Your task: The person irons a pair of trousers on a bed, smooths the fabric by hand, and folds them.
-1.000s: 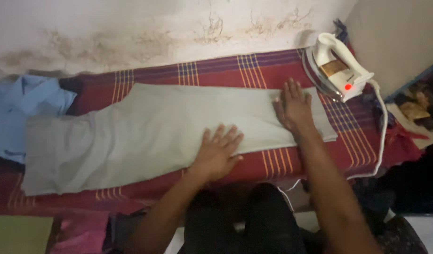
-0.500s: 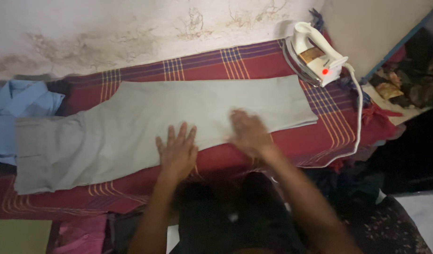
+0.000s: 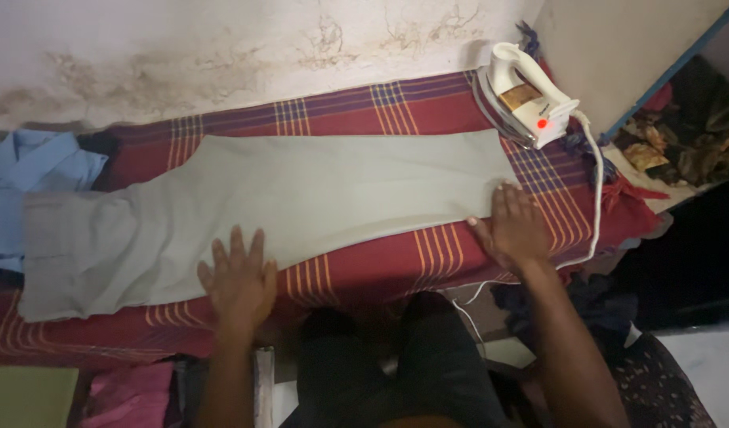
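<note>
Head view showed my left hand [image 3: 238,279] flat, open, on grey trousers [image 3: 285,206]; right hand [image 3: 513,228] open at their four-o'clock corner.

Head camera looks steeply down, near the ironing table [image 3: 364,277].

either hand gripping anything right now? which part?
Nothing is gripped. The left hand lies flat, fingers spread, on the lower edge of the grey trousers. The right hand presses flat at the hem end. The iron stands untouched.
</note>
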